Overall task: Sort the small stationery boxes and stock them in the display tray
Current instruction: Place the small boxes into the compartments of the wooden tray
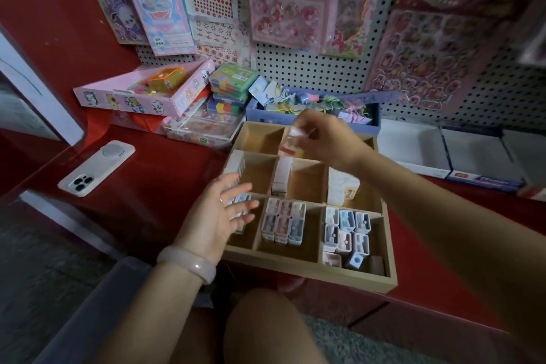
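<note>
The display tray (307, 270), a shallow wooden box cut into compartments, sits on a glossy red table (153, 186) with its near edge at the table's front. Behind it rises a white pegboard (310, 68) hung with pink sticker sheets (288, 0). A white phone (96, 168) lies face down to the left. At the far side lie a pink character box (141, 97), a stack of coloured plastic cases (232, 84) and a blue box of tangled charms (313, 109).

The left hand (220, 216) hovers over the tray's near-left compartment, fingers straight and spread, its grip wide and holding nothing; it hides most of what lies under it. A pale bangle (189, 263) circles that wrist. The right hand (325, 139) reaches over the far compartments, fingertips pinching a small pale box (296, 132) that is blurred, so its print cannot be read.

The small stationery boxes (347, 229) stand upright in tight rows in the near-middle and near-right compartments, white with pink, blue or grey windows. A few lie loose at the near-right corner. White packs (280, 176) stand in the middle row.
</note>
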The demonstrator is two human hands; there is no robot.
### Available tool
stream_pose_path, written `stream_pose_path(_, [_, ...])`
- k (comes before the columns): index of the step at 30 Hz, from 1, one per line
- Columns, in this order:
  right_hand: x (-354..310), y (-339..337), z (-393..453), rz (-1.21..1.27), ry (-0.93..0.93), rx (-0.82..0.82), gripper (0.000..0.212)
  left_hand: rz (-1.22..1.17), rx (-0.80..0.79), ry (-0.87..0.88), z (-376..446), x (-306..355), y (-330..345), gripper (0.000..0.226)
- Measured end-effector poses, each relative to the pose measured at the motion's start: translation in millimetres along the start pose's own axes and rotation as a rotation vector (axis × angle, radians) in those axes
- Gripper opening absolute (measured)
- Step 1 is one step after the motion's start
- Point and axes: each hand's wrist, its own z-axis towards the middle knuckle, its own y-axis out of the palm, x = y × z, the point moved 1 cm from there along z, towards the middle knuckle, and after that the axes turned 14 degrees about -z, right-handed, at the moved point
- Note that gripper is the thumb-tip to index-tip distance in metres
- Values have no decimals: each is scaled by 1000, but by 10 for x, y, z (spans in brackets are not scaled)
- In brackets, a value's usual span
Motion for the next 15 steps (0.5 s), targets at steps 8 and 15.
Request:
stream_pose_path(8, [34,393,-128,-216,-83,-210,21,53,-13,174,-32,71,-206,26])
stream_pose_path(15, [-84,584,-192,-375,-142,-169,19,30,-33,195,-38,81,-282,28])
